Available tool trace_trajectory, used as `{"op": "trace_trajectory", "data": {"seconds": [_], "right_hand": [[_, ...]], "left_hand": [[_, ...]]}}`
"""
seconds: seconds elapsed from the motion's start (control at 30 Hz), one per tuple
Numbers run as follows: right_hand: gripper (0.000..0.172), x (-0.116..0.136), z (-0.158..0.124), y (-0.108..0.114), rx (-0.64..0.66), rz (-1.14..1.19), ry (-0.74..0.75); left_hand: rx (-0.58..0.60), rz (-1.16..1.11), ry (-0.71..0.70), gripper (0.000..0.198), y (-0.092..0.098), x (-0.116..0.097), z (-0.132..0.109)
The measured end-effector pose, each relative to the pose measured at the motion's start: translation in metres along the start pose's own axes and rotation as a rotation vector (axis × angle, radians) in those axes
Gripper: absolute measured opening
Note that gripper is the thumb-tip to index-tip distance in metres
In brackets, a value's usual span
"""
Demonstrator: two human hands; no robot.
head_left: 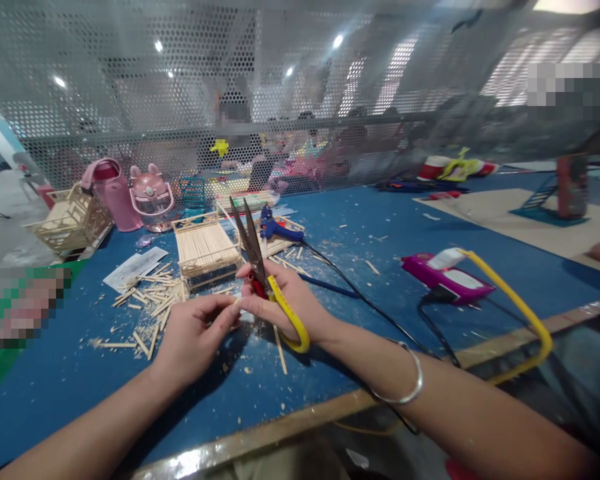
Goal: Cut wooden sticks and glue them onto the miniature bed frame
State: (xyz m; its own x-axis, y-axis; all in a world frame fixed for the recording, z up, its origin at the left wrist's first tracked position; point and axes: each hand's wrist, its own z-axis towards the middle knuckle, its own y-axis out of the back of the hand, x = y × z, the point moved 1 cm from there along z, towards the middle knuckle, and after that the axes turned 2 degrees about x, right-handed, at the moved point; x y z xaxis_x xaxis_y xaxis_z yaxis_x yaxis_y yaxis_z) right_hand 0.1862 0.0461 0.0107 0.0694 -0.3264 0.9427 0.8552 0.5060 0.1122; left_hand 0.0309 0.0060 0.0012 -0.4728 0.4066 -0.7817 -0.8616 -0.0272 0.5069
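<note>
Over the counter (pixel 360 220), our right grip (pixel 293 303) holds upward-pointing scissors (pixel 253 241), thumb meeting our left grip (pixel 193 337), pinched closed; whether around anything, we cannot tell.

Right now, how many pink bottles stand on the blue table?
2: a tall pink bottle at back left, and an eared pink bottle just right of it. Others could be hidden.

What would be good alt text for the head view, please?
A person's right hand holds yellow-handled scissors, blades up, beside the left hand above a blue table strewn with pale sticks. Beyond are a stick-built frame, a glue gun and a pink bottle.
</note>
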Motion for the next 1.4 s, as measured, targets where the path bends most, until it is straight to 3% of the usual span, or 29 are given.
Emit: {"op": "trace_trajectory", "data": {"seconds": [0.17, 0.47, 0.83, 1.0, 1.13, 1.27, 1.4], "right_hand": [[0.029, -0.006, 0.0, -0.002, -0.023, -0.017, 0.01], [0.027, -0.008, 0.002, 0.001, -0.01, -0.062, 0.038], [0.025, -0.006, 0.001, -0.002, -0.04, -0.171, 0.053], [0.025, -0.005, 0.001, 0.002, -0.099, -0.278, 0.071], [0.023, -0.009, 0.0, 0.006, -0.031, -0.396, 0.062], [0.04, -0.008, -0.001, 0.008, 0.093, -0.412, 0.044], [0.051, -0.002, -0.001, 0.01, 0.094, -0.578, 0.176]], "left_hand": [[-0.039, 0.171, -0.08, 0.016, -0.002, 0.004, 0.0], [0.069, 0.108, 0.032, 0.018, -0.001, 0.004, 0.002], [0.099, 0.21, -0.093, 0.025, -0.001, 0.002, 0.001], [-0.009, 0.028, 0.027, 0.021, 0.003, 0.001, 0.003], [-0.065, -0.165, 0.045, 0.026, 0.006, 0.0, 0.004], [-0.099, -0.245, 0.042, 0.026, 0.007, -0.002, 0.003], [-0.111, -0.228, 0.002, 0.026, 0.008, 0.0, 0.001]]}}
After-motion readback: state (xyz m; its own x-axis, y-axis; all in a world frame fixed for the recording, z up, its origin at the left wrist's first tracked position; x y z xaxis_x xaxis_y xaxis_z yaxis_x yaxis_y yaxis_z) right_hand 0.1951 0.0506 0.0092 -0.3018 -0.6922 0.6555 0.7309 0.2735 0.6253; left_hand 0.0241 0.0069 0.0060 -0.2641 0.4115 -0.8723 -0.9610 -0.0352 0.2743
